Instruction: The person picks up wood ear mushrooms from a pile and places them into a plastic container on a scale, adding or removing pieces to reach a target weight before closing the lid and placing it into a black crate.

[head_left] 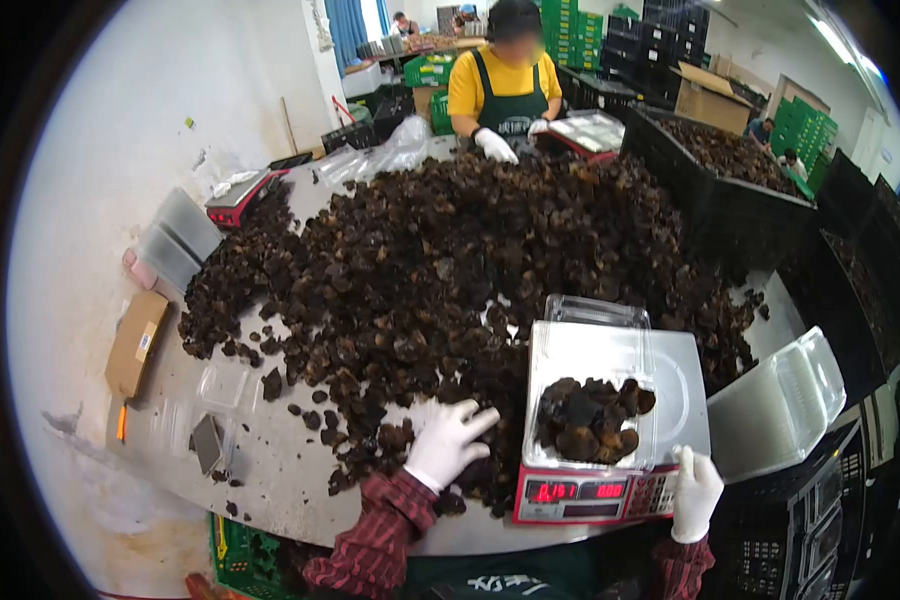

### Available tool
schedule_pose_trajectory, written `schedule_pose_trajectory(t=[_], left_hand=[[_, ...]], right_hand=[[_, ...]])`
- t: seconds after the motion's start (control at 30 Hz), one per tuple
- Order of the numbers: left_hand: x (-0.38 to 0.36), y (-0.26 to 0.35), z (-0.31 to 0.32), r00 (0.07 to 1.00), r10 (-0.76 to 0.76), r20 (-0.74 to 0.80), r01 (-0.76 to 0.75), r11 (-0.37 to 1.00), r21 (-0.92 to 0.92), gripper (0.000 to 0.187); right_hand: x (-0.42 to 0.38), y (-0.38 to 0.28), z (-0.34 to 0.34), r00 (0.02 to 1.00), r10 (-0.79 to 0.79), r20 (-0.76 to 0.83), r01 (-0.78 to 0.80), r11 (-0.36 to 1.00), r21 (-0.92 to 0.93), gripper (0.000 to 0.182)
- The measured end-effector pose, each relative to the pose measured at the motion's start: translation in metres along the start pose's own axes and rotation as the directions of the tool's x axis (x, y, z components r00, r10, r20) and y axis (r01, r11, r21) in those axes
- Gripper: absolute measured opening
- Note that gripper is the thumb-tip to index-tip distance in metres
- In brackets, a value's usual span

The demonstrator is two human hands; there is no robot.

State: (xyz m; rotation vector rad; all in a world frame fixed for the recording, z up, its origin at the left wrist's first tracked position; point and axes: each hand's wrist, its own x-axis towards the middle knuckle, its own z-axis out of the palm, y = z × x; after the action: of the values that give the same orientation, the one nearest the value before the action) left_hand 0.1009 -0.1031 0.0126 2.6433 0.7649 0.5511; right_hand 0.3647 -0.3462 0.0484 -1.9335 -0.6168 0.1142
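Note:
My left hand (450, 445), in a white glove, lies with fingers apart at the near edge of a big heap of dark wood ear mushrooms (450, 260). On the red and silver digital scale (680, 385) sits a clear plastic container (598, 310) with its hinged lid part toward the heap. A portion of wood ear mushrooms (592, 420) fills its near half. The scale's red digits are lit. At the scale's right front corner is my right hand (697, 497), also gloved, its fingers curled together. Whether anything is between them is hidden.
Stacked clear containers (778, 405) lean right of the scale. Across the heap, a person in a yellow shirt (510, 85) works beside another scale (588, 135). A large black crate (720, 180) holds more mushrooms. A cardboard piece (137, 345) and a third scale (238, 200) are at left.

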Motion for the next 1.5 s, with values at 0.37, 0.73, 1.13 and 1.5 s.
schedule_pose_trajectory(t=[0.37,0.73,1.13,1.5], left_hand=[[-0.004,-0.047,0.011,0.944,-0.329,-0.010,0.251,0.741,-0.622,0.026],[0.108,0.131,-0.021,0.851,0.455,-0.262,-0.524,0.773,-0.358,0.022],[0.133,0.104,-0.054,0.877,0.368,-0.309,-0.479,0.725,-0.495,0.025],[0.100,0.007,-0.045,0.961,-0.241,-0.133,0.135,0.835,-0.534,0.023]], right_hand=[[-0.002,-0.003,-0.003,0.998,-0.058,0.021,0.059,0.998,-0.013,0.016],[0.010,-0.047,0.017,0.998,-0.061,0.012,0.060,0.996,0.068,0.013],[0.056,-0.050,0.016,0.909,-0.345,-0.236,0.347,0.937,-0.035,0.022],[0.022,-0.028,-0.004,0.993,0.014,-0.118,-0.003,0.995,0.097,0.020]])
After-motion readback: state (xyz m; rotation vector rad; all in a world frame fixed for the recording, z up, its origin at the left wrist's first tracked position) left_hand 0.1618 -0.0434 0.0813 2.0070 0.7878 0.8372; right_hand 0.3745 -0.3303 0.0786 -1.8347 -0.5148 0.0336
